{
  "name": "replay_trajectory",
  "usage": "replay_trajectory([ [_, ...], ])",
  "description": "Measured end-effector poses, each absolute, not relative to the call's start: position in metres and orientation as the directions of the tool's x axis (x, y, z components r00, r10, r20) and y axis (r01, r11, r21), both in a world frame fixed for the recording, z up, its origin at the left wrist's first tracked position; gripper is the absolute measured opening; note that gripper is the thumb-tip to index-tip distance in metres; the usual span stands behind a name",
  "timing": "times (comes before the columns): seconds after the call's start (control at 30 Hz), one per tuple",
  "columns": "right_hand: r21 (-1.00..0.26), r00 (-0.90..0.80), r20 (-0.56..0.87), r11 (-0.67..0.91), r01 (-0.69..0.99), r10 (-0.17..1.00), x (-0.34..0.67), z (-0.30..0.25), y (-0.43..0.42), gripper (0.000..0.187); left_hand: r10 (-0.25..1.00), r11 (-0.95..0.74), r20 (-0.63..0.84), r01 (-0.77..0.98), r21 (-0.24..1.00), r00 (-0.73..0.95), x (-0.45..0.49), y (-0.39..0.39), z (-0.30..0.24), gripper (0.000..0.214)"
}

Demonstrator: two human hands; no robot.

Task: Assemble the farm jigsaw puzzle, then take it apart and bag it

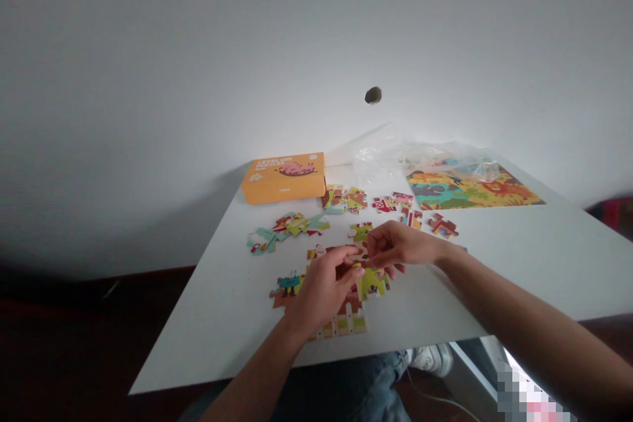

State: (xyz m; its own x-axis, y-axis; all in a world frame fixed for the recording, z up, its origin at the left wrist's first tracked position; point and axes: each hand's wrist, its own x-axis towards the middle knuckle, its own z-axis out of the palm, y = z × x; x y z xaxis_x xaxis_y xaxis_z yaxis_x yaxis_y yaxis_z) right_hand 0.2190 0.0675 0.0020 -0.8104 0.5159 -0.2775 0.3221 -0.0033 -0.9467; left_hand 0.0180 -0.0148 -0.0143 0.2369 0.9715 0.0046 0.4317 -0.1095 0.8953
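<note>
The left hand [324, 277] and the right hand [401, 244] meet over a partly joined jigsaw picture [373, 283] near the front edge of a white table [208, 316]; the left hand's thumb and fingers are curved with a narrow gap between them, while the right hand's thumb and forefinger are bent close together, their tips just beside the left ones; whether either hand has hold of a piece cannot be told, since the fingers hide that spot; the jigsaw picture lies flat beneath both hands, partly covered by them, with a white-fence section [343, 325] at its near edge and brown pieces with a blue-clothed figure [287, 282] to the left; farther back lie a pale-blue and green group of pieces [289, 225], a brown and green group [343, 198] and a loose reddish piece [444, 225] right of the right hand; an orange "Level Up Puzzles" box [284, 179] rests at the back left; to its right a crumpled clear plastic bag [373, 161] partly overlaps a colourful animal-scene sheet [475, 192]; behind stands a pale wall [198, 79] with a dark hole [373, 95].
</note>
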Motion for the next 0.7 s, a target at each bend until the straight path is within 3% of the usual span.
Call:
replay_trajectory([
  [0.27,-0.949,-0.831,-0.305,-0.071,0.308,0.466,0.222,0.000,0.071,0.025,0.966,0.048,-0.132,0.346,0.937,0.222,0.014,-0.013,-0.012,0.020],
  [0.5,-0.880,-0.815,-0.444,-0.011,0.474,0.372,0.248,0.002,0.081,0.024,0.992,-0.024,-0.054,0.605,0.796,0.111,0.004,-0.012,-0.009,0.017],
  [0.7,-0.854,-0.799,-0.482,0.013,0.521,0.360,0.253,0.002,0.083,0.026,0.977,-0.137,-0.027,0.718,0.682,0.212,-0.001,-0.012,-0.005,0.014],
])
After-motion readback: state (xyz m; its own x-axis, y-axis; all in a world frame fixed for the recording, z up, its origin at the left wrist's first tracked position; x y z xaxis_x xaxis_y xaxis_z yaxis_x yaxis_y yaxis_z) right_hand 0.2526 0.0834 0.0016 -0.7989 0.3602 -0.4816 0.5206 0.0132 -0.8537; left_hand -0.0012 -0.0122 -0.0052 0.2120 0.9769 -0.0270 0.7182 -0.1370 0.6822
